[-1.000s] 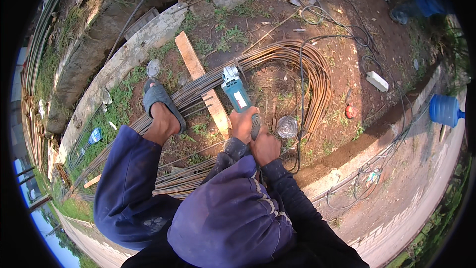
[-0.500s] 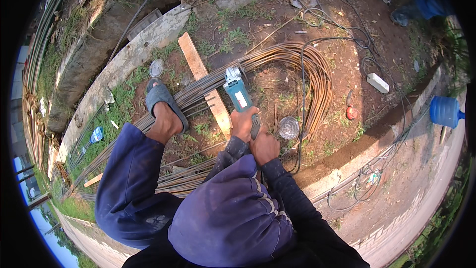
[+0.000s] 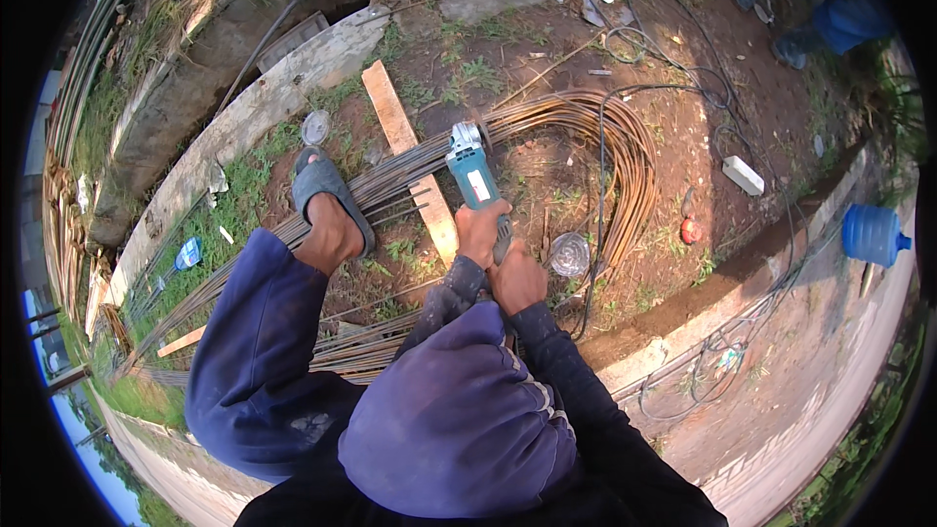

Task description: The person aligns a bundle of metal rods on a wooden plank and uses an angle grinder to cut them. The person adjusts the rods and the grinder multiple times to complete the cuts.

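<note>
A teal angle grinder (image 3: 472, 174) with a silver head is held between both my hands. My left hand (image 3: 478, 232) is wrapped round the body's lower part, and my right hand (image 3: 519, 279) grips the rear end just behind it. The disc, seen edge-on at the head, meets the bundle of thin steel rods (image 3: 390, 176); how deep it sits cannot be made out. Those rods bend round into a rusty loop (image 3: 639, 161) on the right. A wooden plank (image 3: 388, 109) lies crosswise under the bundle. My sandalled foot (image 3: 330, 200) rests on the rods left of the plank.
Black cable (image 3: 602, 166) trails over the soil beside the loop. A clear plastic lid (image 3: 570, 254) lies near my right hand. Beyond are a white block (image 3: 744, 176), a red round object (image 3: 691, 231), a blue water jug (image 3: 872, 234) and another person's legs (image 3: 830, 15).
The view has shifted slightly, so the scene sits a little lower. Both hands keep their hold on the grinder, with its head still at the rods.
</note>
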Tool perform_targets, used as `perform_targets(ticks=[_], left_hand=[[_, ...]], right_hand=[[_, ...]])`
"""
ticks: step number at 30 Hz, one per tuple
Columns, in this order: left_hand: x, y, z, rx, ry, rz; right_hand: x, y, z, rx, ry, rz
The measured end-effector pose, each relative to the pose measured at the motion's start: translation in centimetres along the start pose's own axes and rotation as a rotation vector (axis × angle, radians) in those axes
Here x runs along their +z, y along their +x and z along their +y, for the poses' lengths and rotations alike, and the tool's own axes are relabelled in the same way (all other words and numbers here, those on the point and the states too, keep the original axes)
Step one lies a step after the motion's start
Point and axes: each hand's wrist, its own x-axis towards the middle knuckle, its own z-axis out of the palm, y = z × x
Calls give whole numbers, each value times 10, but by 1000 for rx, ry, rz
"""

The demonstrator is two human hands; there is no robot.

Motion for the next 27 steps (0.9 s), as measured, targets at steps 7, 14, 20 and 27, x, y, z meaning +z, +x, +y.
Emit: perform_targets(ticks=[7,14,20,27], left_hand=[[-6,1,-16,14,-3,-9],[-7,5,-6,-10,7,-10],[-5,7,-5,-7,-8,-17],[-5,5,-6,-15,-8,-33]], right_hand=[[8,-5,7,-1,-1,21],[9,-1,1,-13,18,59],[6,-1,-3,-10,34,72],[0,-2,-5,0,-13,35]])
